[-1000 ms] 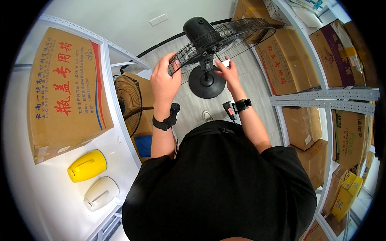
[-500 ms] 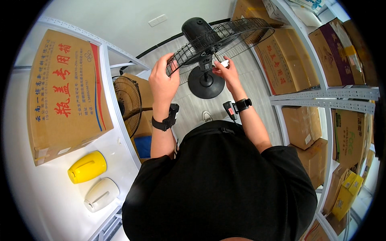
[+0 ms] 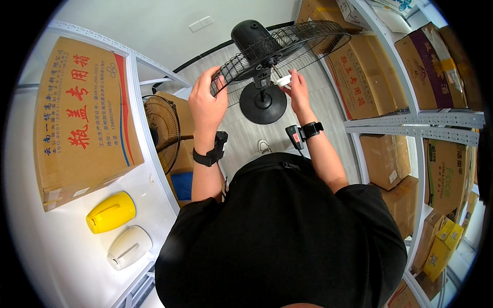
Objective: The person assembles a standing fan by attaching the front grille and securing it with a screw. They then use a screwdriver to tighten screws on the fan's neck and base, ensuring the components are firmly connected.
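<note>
Position of my left hand (image 3: 208, 105) was at the 8 o'clock end of the wire guard (image 3: 235, 76), gripping its rim. My right hand (image 3: 299, 93) held a small white part (image 3: 283, 81) pinched at the fingertips, at its 10 o'clock side. From that hand, the thin shaft (image 3: 276, 70) of the black fan (image 3: 263, 78) lay at 10 to 11 o'clock and pointed toward 5 o'clock, just beside the white part; whether they touched, I could not tell. My right hand was nearer the shaft. The guard's long axis, as viewed, ran from 8 to 2 o'clock. Outward, the motor housing (image 3: 251, 37) projected at 11 o'clock from the shaft; the round base (image 3: 263, 112) stood below. A second fan (image 3: 157, 135) sat at 8 o'clock from my left hand, a cardboard box (image 3: 354, 77) at 3 o'clock from my right.
</note>
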Tool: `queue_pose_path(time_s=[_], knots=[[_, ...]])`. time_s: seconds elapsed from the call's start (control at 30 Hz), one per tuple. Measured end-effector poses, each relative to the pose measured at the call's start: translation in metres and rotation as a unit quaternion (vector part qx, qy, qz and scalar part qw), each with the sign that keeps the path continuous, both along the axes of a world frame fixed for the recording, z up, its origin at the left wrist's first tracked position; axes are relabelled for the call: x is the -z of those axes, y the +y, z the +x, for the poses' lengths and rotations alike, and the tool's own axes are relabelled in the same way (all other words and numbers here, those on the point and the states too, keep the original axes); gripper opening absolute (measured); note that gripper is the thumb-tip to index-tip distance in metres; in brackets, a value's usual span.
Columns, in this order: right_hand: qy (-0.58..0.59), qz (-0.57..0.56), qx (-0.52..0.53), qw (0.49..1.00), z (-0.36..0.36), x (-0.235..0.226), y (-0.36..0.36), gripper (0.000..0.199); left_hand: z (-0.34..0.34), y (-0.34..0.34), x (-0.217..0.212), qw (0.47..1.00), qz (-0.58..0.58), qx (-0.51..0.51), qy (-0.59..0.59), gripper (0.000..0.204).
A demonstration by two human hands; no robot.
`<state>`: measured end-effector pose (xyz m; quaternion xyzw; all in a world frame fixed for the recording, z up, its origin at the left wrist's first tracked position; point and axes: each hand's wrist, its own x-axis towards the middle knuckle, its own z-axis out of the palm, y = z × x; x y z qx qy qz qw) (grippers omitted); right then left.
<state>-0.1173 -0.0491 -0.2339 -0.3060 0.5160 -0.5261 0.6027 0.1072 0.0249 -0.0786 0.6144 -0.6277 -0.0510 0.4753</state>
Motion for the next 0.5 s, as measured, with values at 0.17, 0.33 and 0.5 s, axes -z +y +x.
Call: queue_pose_path(time_s=[0.17, 0.33, 0.5], knots=[[-0.002, 0.016, -0.021, 1.0, 0.003, -0.012, 0.006, 0.062, -0.001, -0.001, -0.002, 1.0, 0.005, -0.001, 0.002, 0.024], [-0.006, 0.024, -0.111, 0.993, 0.006, -0.022, 0.013, 0.073, -0.001, -0.002, 0.0, 1.0, 0.006, 0.004, 0.009, 0.023], [0.003, 0.012, -0.022, 1.0, 0.011, -0.016, 0.01, 0.063, -0.002, -0.001, 0.001, 1.0, 0.005, 0.008, 0.009, 0.022]])
